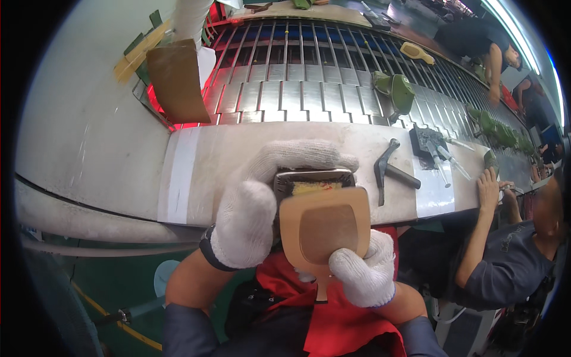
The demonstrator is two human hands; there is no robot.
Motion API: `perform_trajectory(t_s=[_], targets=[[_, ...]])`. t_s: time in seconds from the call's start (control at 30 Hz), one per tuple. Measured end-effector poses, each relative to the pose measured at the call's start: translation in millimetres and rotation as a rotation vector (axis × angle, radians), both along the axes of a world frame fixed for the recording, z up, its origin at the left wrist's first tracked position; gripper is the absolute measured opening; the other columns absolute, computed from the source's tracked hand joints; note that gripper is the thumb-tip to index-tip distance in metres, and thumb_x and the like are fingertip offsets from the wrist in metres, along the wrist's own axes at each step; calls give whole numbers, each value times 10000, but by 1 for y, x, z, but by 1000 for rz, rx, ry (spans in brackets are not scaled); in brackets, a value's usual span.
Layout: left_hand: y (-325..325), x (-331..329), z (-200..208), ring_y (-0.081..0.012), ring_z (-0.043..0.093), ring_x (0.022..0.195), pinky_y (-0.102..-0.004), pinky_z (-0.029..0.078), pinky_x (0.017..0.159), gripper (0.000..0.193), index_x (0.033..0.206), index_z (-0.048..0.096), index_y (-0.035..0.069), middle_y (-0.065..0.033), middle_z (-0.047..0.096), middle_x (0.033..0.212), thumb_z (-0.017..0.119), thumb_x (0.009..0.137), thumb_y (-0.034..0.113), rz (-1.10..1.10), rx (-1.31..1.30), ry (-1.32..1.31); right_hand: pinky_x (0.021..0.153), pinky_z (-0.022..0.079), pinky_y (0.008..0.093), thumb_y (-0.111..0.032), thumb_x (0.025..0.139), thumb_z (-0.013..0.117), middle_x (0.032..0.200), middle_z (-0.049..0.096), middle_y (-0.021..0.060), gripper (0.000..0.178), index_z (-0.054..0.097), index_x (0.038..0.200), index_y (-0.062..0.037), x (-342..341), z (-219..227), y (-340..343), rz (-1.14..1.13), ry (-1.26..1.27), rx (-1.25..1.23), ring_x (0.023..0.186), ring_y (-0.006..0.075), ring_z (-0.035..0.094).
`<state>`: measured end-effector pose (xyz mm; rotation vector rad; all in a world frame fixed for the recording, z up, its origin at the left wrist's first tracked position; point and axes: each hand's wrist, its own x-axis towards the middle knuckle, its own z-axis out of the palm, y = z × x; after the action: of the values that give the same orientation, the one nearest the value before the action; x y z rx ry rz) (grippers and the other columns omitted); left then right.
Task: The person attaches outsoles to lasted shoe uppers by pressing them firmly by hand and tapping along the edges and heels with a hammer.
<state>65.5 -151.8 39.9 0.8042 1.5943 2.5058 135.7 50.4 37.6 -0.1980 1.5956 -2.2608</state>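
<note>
- Your left hand, in a white glove, bends its fingers around the far side of a dark box.
- Your right hand, also gloved, grips a tan paddle, its thumb pressed on the near right part of the flat face.
- The paddle is tilted up in front of the box and hides its lower part; you can't tell if they touch.
- Yellow stuff shows inside the box.
- To the right, a hammer lies on the table.
- Past the table, a green shape sits on the metal belt.
</note>
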Motion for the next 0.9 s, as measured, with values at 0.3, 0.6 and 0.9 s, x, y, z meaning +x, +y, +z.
perform_trajectory(t_s=[0.3, 0.6, 0.9], targets=[[-12, -5, 0, -454, 712, 1310, -596, 626, 1071, 984, 1481, 541, -32, -365, 664, 1432, 1043, 712, 321, -83, 22, -6, 702, 616, 274, -181, 1096, 692, 931, 848, 96, 278, 827, 1188, 45, -3, 6, -10, -15, 52, 106, 792, 91, 755], [-20, -9, 3, -440, 732, 1280, -583, 629, 1068, 878, 1450, 555, -27, -352, 688, 1402, 1008, 781, 317, -47, -74, 4, 718, 627, 279, -192, 1095, 697, 949, 854, 114, 287, 826, 1177, 51, -6, 7, -14, -1, 8, 115, 814, 104, 774], [-19, -7, 26, -427, 701, 1339, -570, 600, 1119, 706, 1437, 568, -9, -341, 674, 1445, 896, 902, 316, -77, -42, -279, 733, 639, 296, -167, 1083, 696, 984, 850, 144, 293, 807, 1191, 82, -9, 10, -15, -13, 11, 89, 853, 139, 791]])
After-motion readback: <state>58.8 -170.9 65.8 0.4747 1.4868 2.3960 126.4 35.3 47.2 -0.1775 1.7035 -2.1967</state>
